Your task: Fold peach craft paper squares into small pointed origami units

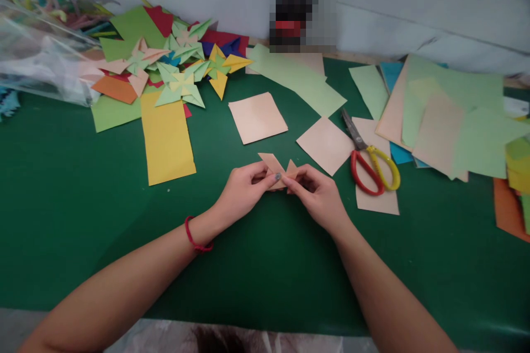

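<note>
Between my two hands is a small folded piece of pale pink paper [272,164], its corners sticking up. My left hand [248,190] pinches its left side, thumb on top. On the other side my right hand [317,192] grips it too, with the thumb tips almost meeting. Just beyond the hands lie a pink paper square [257,118] and a second pink square [326,145] turned like a diamond. To the right, scissors [366,160] with one red and one yellow handle rest over a pink paper strip [376,201]. The fingertips under the folded paper are partly hidden.
Folded paper stars [182,85] sit on coloured sheets at the back left, near a yellow paper rectangle [168,140] and a clear plastic bag [45,60]. Loose green and pink sheets [451,116] overlap at the right. Everything lies on a green tabletop [265,281] against a pale wall.
</note>
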{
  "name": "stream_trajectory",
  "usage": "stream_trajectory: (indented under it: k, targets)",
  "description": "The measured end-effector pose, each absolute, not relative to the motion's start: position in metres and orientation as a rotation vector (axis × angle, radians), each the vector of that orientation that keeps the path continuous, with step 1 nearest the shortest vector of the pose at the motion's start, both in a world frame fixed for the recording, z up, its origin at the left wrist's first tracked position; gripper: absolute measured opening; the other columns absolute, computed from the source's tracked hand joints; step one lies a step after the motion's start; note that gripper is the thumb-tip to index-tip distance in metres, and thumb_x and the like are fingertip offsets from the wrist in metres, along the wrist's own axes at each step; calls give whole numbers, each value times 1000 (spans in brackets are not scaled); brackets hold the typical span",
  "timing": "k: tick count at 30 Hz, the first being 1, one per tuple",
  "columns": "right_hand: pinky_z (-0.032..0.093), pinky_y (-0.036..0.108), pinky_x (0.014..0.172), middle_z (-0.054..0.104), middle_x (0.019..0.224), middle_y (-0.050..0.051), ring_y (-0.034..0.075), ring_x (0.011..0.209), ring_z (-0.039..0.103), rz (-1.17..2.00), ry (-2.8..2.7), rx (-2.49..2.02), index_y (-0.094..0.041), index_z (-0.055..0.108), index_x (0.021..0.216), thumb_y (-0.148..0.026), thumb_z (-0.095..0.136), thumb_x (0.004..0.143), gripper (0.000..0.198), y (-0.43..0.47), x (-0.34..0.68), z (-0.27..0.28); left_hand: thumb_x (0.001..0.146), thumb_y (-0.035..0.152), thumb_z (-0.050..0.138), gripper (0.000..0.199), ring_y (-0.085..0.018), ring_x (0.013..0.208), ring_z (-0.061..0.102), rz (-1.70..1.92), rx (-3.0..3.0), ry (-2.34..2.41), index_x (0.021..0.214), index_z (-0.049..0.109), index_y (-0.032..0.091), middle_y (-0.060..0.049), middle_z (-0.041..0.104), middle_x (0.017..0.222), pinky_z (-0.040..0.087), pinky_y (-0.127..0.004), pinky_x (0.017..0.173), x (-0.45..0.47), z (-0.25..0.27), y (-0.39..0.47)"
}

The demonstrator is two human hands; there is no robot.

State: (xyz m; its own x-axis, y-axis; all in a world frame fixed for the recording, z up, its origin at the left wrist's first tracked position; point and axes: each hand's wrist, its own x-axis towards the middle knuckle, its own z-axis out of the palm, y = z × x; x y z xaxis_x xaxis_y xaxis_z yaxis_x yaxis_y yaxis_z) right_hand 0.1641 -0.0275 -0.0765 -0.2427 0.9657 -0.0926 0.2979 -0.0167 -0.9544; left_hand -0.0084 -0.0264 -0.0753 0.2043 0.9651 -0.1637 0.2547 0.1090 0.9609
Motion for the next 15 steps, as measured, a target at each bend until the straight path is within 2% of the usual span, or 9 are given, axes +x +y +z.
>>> stream_trajectory:
  k: [10, 15]
  targets:
    - [43, 25, 58, 57, 62, -2, 11, 58, 55, 1250, -1625, -1358, -20, 53, 73, -35, 57, 83, 19, -28, 162, -74, 84, 39, 52, 33, -9, 55, 36, 826, 1371, 1244, 62, 42, 17, 4, 39, 59, 27, -22, 51, -8, -74, -27]
    - [43, 25, 57, 57, 63, -2, 12, 58, 55, 1188, -1597, -1365, -20, 52, 72, -34, 56, 84, 18, -30, 162, -75, 83, 42, 53, 31, -11, 60, 47, 746, 1414, 1214, 68, 51, 16, 2, 53, 66, 35, -22, 54, -7, -74, -28]
